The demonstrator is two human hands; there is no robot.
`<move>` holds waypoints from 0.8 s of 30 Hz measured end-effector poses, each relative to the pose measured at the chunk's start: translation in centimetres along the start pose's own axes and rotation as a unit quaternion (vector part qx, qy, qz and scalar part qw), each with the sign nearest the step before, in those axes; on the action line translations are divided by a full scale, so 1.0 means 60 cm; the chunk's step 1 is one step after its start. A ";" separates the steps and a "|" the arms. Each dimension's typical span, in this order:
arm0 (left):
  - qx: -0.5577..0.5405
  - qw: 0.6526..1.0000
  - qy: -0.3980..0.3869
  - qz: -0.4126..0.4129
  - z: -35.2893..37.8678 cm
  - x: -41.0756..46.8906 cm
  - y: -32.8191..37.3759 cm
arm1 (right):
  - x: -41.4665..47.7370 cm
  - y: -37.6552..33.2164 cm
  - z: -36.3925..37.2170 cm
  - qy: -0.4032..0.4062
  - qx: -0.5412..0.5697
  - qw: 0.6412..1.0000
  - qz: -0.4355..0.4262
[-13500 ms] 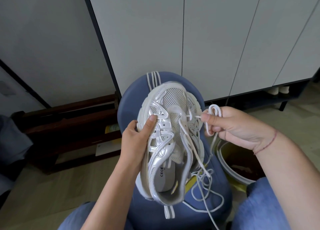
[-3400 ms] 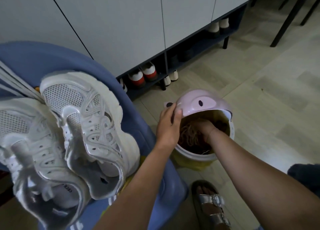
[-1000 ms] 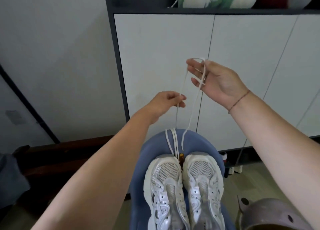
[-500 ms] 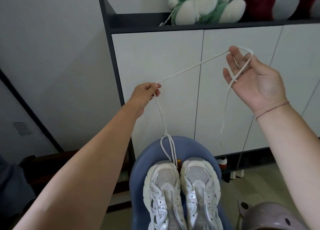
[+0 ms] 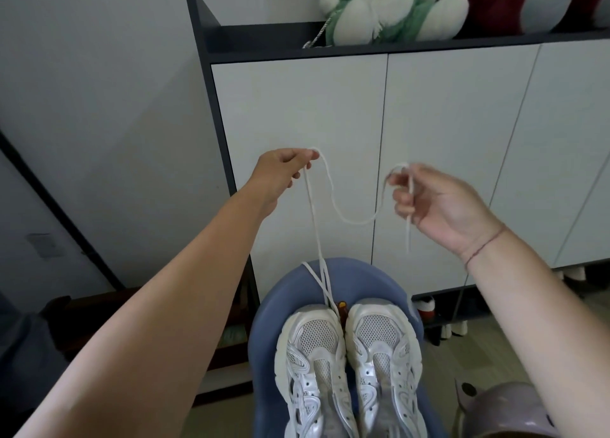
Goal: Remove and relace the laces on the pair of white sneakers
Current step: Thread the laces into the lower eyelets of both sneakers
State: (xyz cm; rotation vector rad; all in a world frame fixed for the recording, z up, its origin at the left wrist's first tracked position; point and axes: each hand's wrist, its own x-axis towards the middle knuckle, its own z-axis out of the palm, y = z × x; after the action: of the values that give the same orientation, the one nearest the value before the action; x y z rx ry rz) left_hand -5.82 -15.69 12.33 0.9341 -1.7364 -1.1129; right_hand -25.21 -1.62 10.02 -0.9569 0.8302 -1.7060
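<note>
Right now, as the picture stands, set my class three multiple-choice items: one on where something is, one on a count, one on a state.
1. Where do the two white mesh sneakers lie?
A. on the rounded blue seat
B. on a window sill
C. in a cardboard box

2. How many hands hold the thin white lace?
A. none
B. one
C. two

3. How does the lace hang between the hands?
A. pulled taut
B. sagging in a curve
C. tied in a bow

Answers:
1 A, both rest side by side on the seat.
2 C, the left hand pinches it and the right hand grips it.
3 B, it droops in a slack curve between them.
</note>
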 end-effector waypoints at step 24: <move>-0.183 0.982 0.044 0.000 -0.004 -0.078 0.082 | -0.005 -0.061 0.105 0.039 -0.081 0.988 -0.123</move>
State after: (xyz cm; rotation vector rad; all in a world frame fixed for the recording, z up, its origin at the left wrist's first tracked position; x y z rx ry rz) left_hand -4.63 -9.97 15.80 0.7400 -1.3965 -1.3149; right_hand -21.06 -0.86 16.00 -1.1478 0.9436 -1.9191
